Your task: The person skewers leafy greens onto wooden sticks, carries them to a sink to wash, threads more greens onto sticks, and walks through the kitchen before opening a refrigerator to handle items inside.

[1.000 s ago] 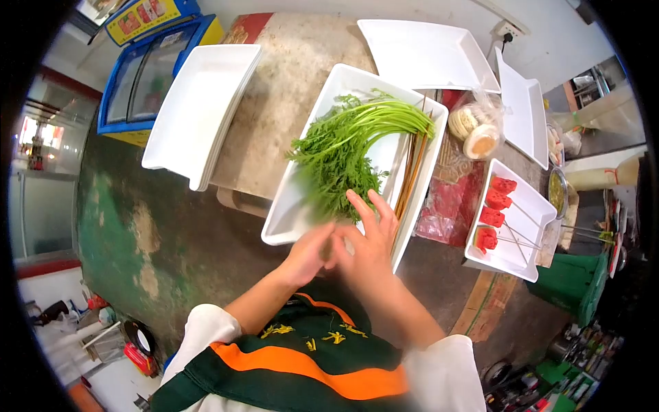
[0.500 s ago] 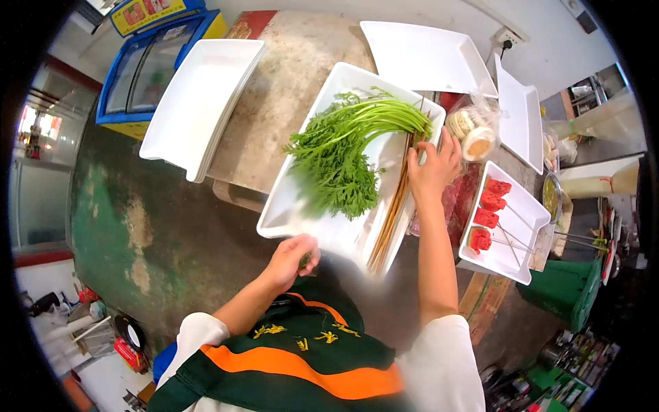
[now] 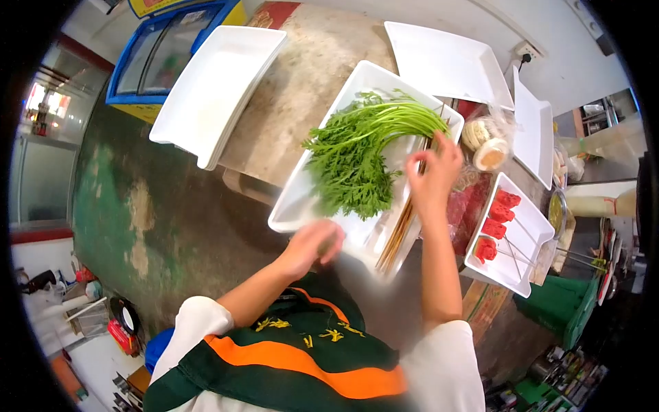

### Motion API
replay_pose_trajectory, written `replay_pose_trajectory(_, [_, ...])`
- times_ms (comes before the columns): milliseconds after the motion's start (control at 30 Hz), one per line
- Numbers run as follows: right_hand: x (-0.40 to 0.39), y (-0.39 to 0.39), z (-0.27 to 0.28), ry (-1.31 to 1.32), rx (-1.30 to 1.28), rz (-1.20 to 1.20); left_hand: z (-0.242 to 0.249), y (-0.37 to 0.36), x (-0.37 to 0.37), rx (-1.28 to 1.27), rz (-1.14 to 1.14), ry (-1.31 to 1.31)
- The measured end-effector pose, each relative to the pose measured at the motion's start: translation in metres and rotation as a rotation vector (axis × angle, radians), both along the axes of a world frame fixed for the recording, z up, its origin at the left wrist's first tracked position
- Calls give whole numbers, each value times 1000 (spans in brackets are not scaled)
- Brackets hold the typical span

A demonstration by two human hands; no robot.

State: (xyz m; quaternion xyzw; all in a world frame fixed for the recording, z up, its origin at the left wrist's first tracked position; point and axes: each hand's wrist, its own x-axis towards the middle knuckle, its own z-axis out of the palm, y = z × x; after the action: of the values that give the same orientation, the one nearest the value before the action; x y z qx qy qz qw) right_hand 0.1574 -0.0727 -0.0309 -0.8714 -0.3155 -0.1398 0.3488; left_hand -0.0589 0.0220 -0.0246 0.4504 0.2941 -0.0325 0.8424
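Observation:
A white tray (image 3: pixel 292 206) holds a bunch of leafy greens (image 3: pixel 360 161), its pale stems bent over toward the right rim. Thin wooden skewers (image 3: pixel 400 237) lie lengthwise along the tray's right side, partly under the stems. My right hand (image 3: pixel 437 178) is over the stem ends and the skewers' far ends, thumb and forefinger apart. Whether its fingertips touch a stem is not clear. By the tray's near left edge, my left hand (image 3: pixel 312 247) is curled and slightly blurred. Something small and dark shows among its fingers, too indistinct to name.
Stacked white trays (image 3: pixel 213 89) stand at left, beyond them a blue freezer (image 3: pixel 165 55). Another white tray (image 3: pixel 449 62) lies at the back. To the right are bagged pale rounds (image 3: pixel 489 152) and a tray with skewered red pieces (image 3: pixel 495 223). A green bin (image 3: pixel 566 309) stands lower right.
The view has shifted, so the table's things appear farther right. My left hand has risen closer to the tray's near edge. My right hand stays by the stem ends, its fingers slightly shifted.

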Motion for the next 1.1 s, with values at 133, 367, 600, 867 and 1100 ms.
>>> replay_pose_trajectory(133, [-85,-3,27,140,117,496,8,-6,16,-144,156,-4])
replay_pose_trajectory(367, [-82,-1,25,302,-29,615,-10,3,5,-57,6,34])
replay_pose_trajectory(600, [-38,21,16,-24,-65,524,0,22,12,-6,56,-5])
replay_pose_trajectory(867, [-19,18,14,-141,-109,459,2,32,50,289,45,-73])
replay_pose_trajectory(1100, [-19,34,8,-207,-70,536,-18,43,81,740,199,13])
